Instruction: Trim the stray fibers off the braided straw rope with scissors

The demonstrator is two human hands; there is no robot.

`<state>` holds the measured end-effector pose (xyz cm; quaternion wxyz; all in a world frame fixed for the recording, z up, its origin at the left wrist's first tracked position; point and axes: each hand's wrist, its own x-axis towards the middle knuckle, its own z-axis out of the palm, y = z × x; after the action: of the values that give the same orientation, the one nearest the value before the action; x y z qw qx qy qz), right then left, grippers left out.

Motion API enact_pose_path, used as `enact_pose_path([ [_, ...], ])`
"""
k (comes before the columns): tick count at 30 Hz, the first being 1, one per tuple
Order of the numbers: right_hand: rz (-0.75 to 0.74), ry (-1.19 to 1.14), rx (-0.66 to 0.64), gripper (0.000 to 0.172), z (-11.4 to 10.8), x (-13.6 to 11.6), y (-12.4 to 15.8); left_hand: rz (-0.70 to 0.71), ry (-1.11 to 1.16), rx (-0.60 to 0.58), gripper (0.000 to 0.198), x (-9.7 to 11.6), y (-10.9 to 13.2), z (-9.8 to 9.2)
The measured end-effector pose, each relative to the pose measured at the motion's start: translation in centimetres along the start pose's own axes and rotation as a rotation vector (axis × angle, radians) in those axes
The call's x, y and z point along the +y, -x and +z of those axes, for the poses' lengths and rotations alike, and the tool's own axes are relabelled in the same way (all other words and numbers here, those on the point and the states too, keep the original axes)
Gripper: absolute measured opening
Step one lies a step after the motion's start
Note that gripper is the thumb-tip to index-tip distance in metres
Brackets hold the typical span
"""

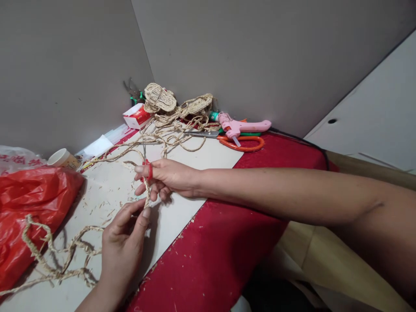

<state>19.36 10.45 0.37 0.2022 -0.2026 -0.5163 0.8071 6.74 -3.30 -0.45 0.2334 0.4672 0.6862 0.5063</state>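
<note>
My left hand (123,242) pinches a braided straw cord (147,193) between thumb and fingertips. My right hand (169,175) reaches in from the right, holding small red-handled scissors (150,170) with the thumb through one loop. Their thin blades point away from me, above the cord's held stretch. Fingers of the right hand hang beside the cord; whether they touch it, I cannot tell. More loose cord (73,247) lies in loops left of my left hand. Straw bits are scattered on the white board (107,177) beneath both hands.
At the back lie coiled straw pieces (160,97), a red-and-white box (136,116), pliers (133,90), large orange-handled scissors (250,146) and a pink glue gun (242,125). A red plastic bag (35,203) and a paper cup (63,159) stand left. Grey panels enclose the back.
</note>
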Motion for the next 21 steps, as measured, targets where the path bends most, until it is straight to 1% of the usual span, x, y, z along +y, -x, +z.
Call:
enact_pose_path([
  [3, 0.045, -0.148, -0.012, 0.033, 0.2, -0.4, 0.2, 0.017, -0.033, -0.014, 0.025, -0.3, -0.1, 0.1],
  [6, 0.040, -0.198, -0.009, 0.028, 0.4, -0.9, 0.4, 0.067, -0.067, -0.010, 0.023, -0.6, -0.1, 0.0],
  [8, -0.015, -0.194, 0.033, 0.027, 0.3, -1.3, 0.5, 0.103, -0.089, -0.002, 0.023, -0.6, -0.2, -0.2],
  [10, -0.104, -0.198, 0.109, 0.028, 0.0, -1.8, 0.4, 0.126, -0.126, 0.007, 0.024, -0.7, -0.2, -0.5],
  [13, -0.206, -0.240, 0.217, 0.031, -1.0, -2.7, 0.1, 0.133, -0.181, 0.029, 0.025, -0.7, -0.4, -0.8],
  [16, -0.287, -0.302, 0.309, 0.034, -2.1, -3.7, -0.3, 0.161, -0.173, 0.005, 0.022, -0.7, -0.9, -0.9],
  [19, -0.372, -0.345, 0.362, 0.033, -2.8, -4.4, -0.5, 0.174, -0.181, -0.057, 0.024, -0.7, -1.6, -1.2],
  [21, -0.409, -0.368, 0.382, 0.033, -3.2, -4.9, -0.5, 0.131, -0.187, -0.035, 0.025, -0.5, -2.3, -2.0],
])
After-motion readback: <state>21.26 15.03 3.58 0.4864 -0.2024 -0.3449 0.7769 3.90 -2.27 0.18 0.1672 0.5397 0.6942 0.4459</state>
